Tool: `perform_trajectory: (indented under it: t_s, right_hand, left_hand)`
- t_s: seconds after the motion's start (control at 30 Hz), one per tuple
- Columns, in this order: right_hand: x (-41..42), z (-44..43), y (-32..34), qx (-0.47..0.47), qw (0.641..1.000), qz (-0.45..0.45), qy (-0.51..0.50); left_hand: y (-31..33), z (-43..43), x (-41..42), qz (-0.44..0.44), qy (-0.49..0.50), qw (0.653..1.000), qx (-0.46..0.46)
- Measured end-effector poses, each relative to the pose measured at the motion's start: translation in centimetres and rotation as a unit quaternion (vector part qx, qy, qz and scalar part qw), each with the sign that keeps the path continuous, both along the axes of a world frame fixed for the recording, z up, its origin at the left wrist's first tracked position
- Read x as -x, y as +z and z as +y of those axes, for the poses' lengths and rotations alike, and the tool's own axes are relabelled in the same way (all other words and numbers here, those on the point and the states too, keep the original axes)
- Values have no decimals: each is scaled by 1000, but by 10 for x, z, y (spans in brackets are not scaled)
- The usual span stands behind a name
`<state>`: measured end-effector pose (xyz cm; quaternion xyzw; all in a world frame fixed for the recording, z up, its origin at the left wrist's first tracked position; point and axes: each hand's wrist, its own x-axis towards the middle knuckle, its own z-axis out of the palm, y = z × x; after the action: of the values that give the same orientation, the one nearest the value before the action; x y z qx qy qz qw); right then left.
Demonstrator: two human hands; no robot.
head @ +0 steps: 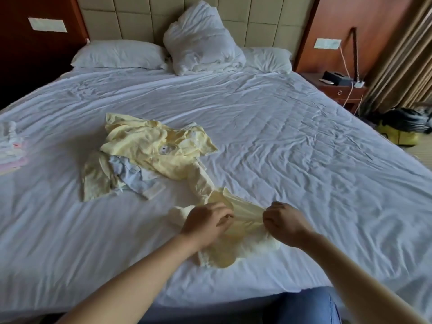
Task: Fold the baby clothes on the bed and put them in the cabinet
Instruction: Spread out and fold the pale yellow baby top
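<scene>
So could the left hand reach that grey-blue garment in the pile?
Probably, once freed: the left hand grips the yellow garment, and only bare sheet lies between it and the grey-blue garment.

**Baby clothes still loose on the bed**

A pale yellow garment (224,251) lies crumpled near the front edge of the bed (304,160). Its top hem is stretched between the left hand (205,224) and the right hand (284,222), both pinching it. A strip of yellow cloth runs from it back to a rumpled heap: a larger yellow piece (145,146), a grey-blue piece (133,174) and a pale patterned piece (95,178). A pink-and-white stack (11,150) sits at the far left.
</scene>
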<state>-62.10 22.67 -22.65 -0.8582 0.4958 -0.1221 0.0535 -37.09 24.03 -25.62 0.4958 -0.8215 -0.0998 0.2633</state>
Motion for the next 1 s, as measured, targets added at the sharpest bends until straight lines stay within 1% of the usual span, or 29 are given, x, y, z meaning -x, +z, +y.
perform_trajectory:
  t_s: [0.1, 0.13, 0.23, 0.3, 0.37, 0.43, 0.47, 0.53, 0.7, 0.8, 0.83, 0.87, 0.93, 1.0]
  right_hand:
    - [16, 10, -19, -7, 1000, -1, -30]
    - [18, 13, -26, -20, 999, -18, -37]
    - [12, 17, -32, -55, 986, -136, -80]
    - [2, 11, -28, -44, 970, -192, -141]
    - [-5, -1, -25, -46, 964, -179, -189]
    - [-9, -14, -24, -95, 966, -121, -210]
    - [-10, -20, -24, -122, 965, -89, -214]
    - [-10, -30, -27, -164, 959, -53, -224]
    - [-12, -48, -34, -209, 942, -48, -257]
    - [-11, -55, -33, -240, 933, -52, -263]
    - [-10, -57, -33, -247, 932, -53, -259]
    - [-10, -58, -33, -248, 933, -55, -255]
    - [-8, -61, -31, -232, 936, -76, -255]
    - [-4, -63, -27, -202, 937, -117, -260]
  left_hand:
    - [-3, -7, 0, -26, 18, 999, -31]
    - [-5, -7, 0, -34, 25, 998, -48]
    - [-9, -8, -1, -64, 49, 993, -82]
    - [-6, -14, 2, -80, 65, 992, -75]
    - [0, -25, 6, -74, 70, 994, -49]
    - [7, -40, 10, -78, 66, 995, -21]
    - [11, -49, 13, -91, 65, 994, -14]
    - [15, -67, 18, -130, 65, 989, -30]
    - [15, -104, 30, -221, 78, 967, -103]
    - [10, -117, 31, -311, 85, 939, -121]
    - [6, -122, 30, -324, 88, 933, -130]
    - [2, -125, 28, -325, 90, 931, -142]
    - [-1, -129, 25, -299, 88, 939, -148]
    - [6, -126, 22, -233, 86, 959, -134]
